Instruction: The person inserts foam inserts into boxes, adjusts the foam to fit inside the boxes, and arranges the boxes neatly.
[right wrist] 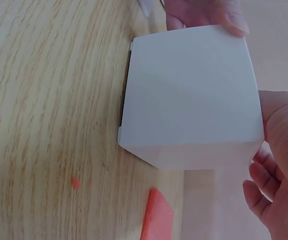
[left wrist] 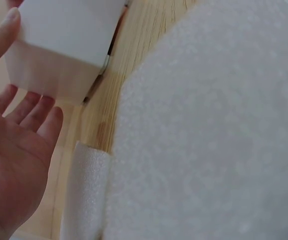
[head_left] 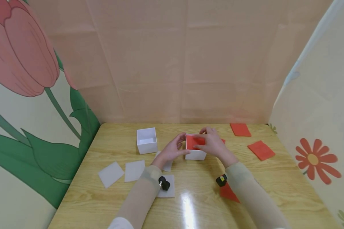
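Observation:
A white open-topped box (head_left: 196, 155) stands on the table with a red square sheet (head_left: 191, 143) in its opening. My left hand (head_left: 172, 150) holds the box at its left side, thumb at the near edge and fingers along the side. In the left wrist view, the fingertips of the left hand (left wrist: 21, 145) touch one box wall. My right hand (head_left: 213, 143) reaches over the right rim, its thumb and index finger spread apart on the red sheet. The box wall (right wrist: 193, 90) hides those fingertips in the right wrist view.
Another white open box (head_left: 147, 147) stands to the left. White foam squares (head_left: 111, 174) lie on the left of the table (head_left: 200, 190), one under the left forearm. Several red squares (head_left: 261, 150) lie on the right, one partly behind the right forearm and one behind the right hand.

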Demonstrator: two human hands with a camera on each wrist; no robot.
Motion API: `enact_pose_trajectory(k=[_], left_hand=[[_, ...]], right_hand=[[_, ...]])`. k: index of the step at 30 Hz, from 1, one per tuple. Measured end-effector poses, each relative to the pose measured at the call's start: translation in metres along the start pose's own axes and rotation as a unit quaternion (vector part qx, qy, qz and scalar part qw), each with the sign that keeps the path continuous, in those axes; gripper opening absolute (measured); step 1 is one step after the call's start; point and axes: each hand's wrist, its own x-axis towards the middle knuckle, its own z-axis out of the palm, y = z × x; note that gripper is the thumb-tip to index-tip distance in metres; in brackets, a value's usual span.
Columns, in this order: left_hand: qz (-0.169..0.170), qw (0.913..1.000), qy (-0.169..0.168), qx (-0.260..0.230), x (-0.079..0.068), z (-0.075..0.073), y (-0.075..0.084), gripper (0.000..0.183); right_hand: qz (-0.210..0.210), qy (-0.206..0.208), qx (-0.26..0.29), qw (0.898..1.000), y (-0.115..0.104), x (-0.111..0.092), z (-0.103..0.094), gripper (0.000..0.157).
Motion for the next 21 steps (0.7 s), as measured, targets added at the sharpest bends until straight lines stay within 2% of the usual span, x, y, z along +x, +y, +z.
enact_pose_trajectory(k=[3,7,12,16,21], left_hand=[[0.0,1.0,-0.001,-0.003,0.0,0.0,0.001,0.098],[0.002,0.9999,-0.003,-0.011,0.0,0.0,0.001,0.098],[0.0,0.9999,-0.001,-0.012,0.001,0.0,0.0,0.098],[0.001,0.9999,-0.003,-0.012,0.001,0.0,-0.002,0.098],[0.004,0.9999,-0.002,-0.01,0.002,-0.001,-0.004,0.1]], right_hand=[[0.002,0.001,0.009,1.0,0.001,0.0,-0.002,0.048],[0.025,-0.001,0.016,1.0,0.002,-0.001,-0.011,0.044],[0.052,-0.017,-0.001,0.999,0.002,-0.002,-0.021,0.038],[0.057,-0.034,-0.021,0.998,0.003,-0.002,-0.02,0.037],[0.056,-0.035,-0.037,0.997,0.003,-0.001,-0.014,0.037]])
